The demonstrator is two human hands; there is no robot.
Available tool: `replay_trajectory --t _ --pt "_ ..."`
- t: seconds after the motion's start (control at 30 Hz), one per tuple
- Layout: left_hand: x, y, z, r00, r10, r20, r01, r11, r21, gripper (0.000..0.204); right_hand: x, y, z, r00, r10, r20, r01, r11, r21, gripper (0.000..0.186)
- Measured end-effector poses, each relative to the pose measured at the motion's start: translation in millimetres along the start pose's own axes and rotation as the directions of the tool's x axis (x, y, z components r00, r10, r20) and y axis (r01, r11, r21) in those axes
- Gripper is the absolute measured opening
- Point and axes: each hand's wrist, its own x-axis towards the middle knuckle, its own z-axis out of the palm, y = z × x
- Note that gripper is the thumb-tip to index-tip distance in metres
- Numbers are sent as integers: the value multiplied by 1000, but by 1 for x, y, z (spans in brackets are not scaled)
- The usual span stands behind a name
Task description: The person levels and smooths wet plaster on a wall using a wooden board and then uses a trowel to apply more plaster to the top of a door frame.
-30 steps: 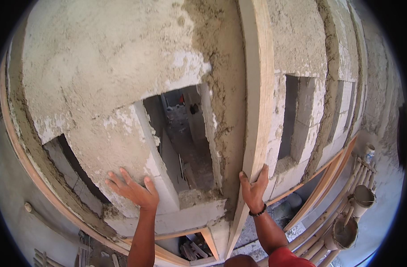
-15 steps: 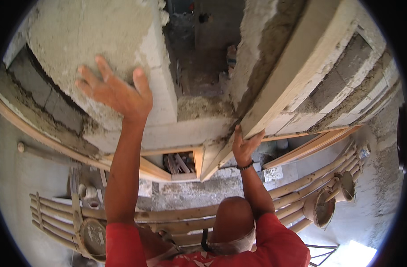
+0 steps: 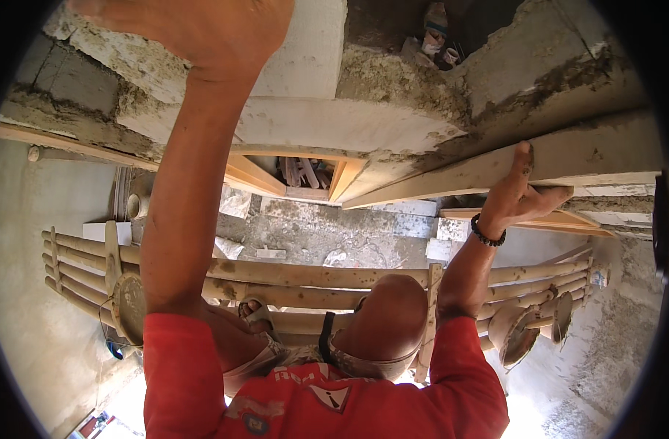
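Observation:
My left hand (image 3: pixel 203 29) is raised at the top left, by the rough, mortar-coated wall (image 3: pixel 155 77). Its stretched-out fingers are partly cut off by the picture's upper edge, and I see nothing held in it. On the right, my right hand (image 3: pixel 521 194), with a dark beaded bracelet at the wrist, grips the lower edge of a long wooden board (image 3: pixel 591 150). One digit lies up its face while the others run along the underside. The board slants across the wall below the opening, its narrow end near the middle.
Bamboo-pole scaffolding (image 3: pixel 312 274) runs beneath my legs. A mortar pan (image 3: pixel 129 307) hangs at its left; two more, including a round pan (image 3: pixel 514 333), are at the right. A wooden frame (image 3: pixel 342 179) is set under the wall. Rubble-strewn floor (image 3: pixel 312 234) lies below.
My right hand has moved right with the board, which has swung from steep to nearly level. My left hand now sits higher in the picture; the view has shifted too.

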Motion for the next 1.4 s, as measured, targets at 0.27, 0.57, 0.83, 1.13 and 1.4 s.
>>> replay_trajectory --t 0.27,0.57,0.83,1.13,1.4 --pt "0 28 -30 899 -311 307 360 926 -116 77 -120 82 22 962 -197 187 234 951 -201 95" --pt "31 36 -40 874 -382 300 412 910 -45 77 -113 42 12 969 34 244 -56 995 86 70" --pt "30 37 -45 861 -399 316 434 900 -44 74 -8 -40 -2 990 -126 70 119 988 101 63" --pt "33 38 -49 855 -408 321 443 896 -39 73 70 -102 -20 986 -167 16 163 975 149 54" --pt "32 37 -47 855 -406 321 445 894 -53 73 33 -66 -11 993 -108 38 106 993 51 60"
